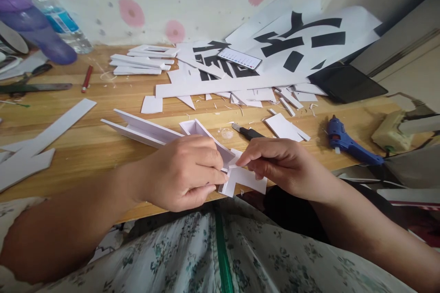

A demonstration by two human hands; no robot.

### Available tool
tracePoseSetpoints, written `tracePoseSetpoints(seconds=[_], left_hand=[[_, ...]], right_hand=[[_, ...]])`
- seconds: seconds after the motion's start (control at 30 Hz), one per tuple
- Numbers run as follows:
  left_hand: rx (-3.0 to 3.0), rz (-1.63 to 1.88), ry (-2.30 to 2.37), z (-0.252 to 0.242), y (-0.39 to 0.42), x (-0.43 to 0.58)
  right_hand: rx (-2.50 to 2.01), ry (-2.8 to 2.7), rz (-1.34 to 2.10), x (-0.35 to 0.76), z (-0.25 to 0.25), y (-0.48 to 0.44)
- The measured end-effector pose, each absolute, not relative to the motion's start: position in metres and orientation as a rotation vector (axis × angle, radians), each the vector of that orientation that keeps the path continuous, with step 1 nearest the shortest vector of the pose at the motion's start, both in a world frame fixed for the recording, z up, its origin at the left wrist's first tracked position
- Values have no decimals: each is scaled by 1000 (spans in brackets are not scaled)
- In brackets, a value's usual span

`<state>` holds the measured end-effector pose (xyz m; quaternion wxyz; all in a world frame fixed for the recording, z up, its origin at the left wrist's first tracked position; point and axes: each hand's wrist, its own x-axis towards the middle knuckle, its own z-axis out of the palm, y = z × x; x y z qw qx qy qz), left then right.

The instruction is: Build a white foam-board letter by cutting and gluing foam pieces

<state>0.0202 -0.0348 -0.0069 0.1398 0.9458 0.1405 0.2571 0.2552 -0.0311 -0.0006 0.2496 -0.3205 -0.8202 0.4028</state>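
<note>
Near the table's front edge lies a white foam-board shape with thin raised walls (147, 132); one branch runs to the left and another slants up behind my fingers. My left hand (187, 171) is closed over its middle, thumb and fingertips gripping a short upright wall. My right hand (280, 162) is closed with the index finger extended, its tip against a small white foam-board strip (234, 163) at the right part of the shape. The flat lower end (249, 179) of the shape sticks out between and below my hands. A craft knife (245, 132) lies just behind my right fingers.
A blue glue gun (350, 139) rests at the right, beside a pale stand. Foam-board offcuts (283, 127), a long white strip (213, 86) and a phone (239, 58) lie behind. Scissors (34, 86), a red pencil-like stick (87, 78) and bottles (65, 23) are at the left.
</note>
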Motion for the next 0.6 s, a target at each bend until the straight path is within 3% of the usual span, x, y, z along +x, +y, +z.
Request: tracePoseSetpoints(seconds=[0.6], left_hand=[[2723, 726, 417, -6, -35, 19]], right_hand=[[-1082, -2076, 1253, 253, -2, -32]])
